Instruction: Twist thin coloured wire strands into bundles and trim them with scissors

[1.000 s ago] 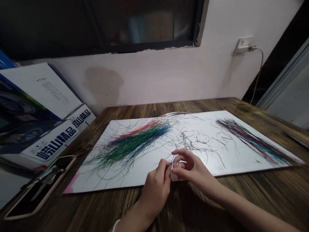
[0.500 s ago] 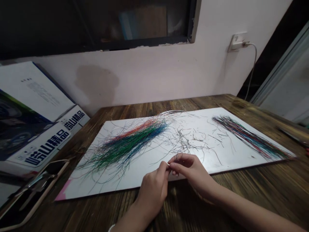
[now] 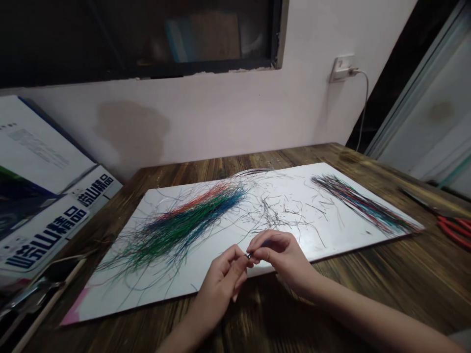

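Observation:
My left hand (image 3: 224, 277) and my right hand (image 3: 281, 252) meet over the front edge of the white board (image 3: 121, 296). Both are closed in a pinch, fingertips nearly touching, on a short dark end of thin wire (image 3: 248, 255). A bit of blue shows beside my right fingers; the rest of the wire is hidden by the hands. Left of them, a loose pile of green, blue and red wires (image 3: 191, 215) spreads across the board. Dark wire scraps (image 3: 272, 213) lie scattered behind my hands. A tidier wire bundle (image 3: 364, 203) rests at the board's right.
Red-handled scissors (image 3: 454, 228) lie on the wooden table (image 3: 342, 272) at right. On the left stand printed boxes (image 3: 55, 225) and a tray (image 3: 55, 289) with metal tools. Behind are a wall socket with a plugged cable (image 3: 344, 68) and a dark window.
The view has swung right, bringing the red scissor handles into sight. My fingers have shifted their pinch, and a dark wire end now shows between them.

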A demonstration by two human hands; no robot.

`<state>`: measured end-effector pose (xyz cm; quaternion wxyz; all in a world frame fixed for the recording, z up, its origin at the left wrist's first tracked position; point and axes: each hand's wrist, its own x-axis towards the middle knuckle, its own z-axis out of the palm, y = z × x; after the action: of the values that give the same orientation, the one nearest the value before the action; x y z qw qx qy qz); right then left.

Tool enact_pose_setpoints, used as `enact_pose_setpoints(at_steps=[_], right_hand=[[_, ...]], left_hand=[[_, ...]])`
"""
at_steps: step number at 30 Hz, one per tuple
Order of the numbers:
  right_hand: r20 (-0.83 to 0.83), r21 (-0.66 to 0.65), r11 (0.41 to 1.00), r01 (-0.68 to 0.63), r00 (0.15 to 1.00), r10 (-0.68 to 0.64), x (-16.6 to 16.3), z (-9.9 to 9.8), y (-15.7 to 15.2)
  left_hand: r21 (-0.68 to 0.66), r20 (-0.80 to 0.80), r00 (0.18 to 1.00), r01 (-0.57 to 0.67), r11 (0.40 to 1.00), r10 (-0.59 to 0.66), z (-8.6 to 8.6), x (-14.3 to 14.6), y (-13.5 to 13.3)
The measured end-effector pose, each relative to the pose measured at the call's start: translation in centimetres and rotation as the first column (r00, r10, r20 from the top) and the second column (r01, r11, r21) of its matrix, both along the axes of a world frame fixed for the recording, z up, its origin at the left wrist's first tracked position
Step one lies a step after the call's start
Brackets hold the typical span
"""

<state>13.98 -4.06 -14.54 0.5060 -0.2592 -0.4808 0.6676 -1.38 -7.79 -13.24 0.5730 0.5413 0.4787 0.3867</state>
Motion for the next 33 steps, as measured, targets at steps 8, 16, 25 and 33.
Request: enact_pose_setpoints(at_steps=[8, 16, 25, 33], right_hand=[[0.099, 0.103, 0.991, 0.089, 0.99, -0.099, 0.6, 0.3, 0.1], [0.256, 0.508, 0.85, 0.141, 0.917, -0.305, 1.1, -0.3, 0.1], [0.263, 0.28, 0.951, 0.129, 0.943, -0.205, 0.6, -0.1, 0.3], [0.054, 0.026, 0.999, -0.023, 0.998, 0.021, 0.3, -1.1, -0.2]], left_hand=[[-0.192, 0.264, 0.963, 0.107, 0.976, -0.054, 0.8, -0.4, 0.2], [-0.123, 0.123, 0.992, 0.051, 0.991, -0.036, 1.0, -0.5, 0.1], [-0.098, -0.041, 0.998, 0.052, 0.994, -0.056, 1.1, -0.6, 0.2], [-0.094, -0.141, 0.99, 0.017, 0.995, -0.03, 0.9, -0.2, 0.2]])
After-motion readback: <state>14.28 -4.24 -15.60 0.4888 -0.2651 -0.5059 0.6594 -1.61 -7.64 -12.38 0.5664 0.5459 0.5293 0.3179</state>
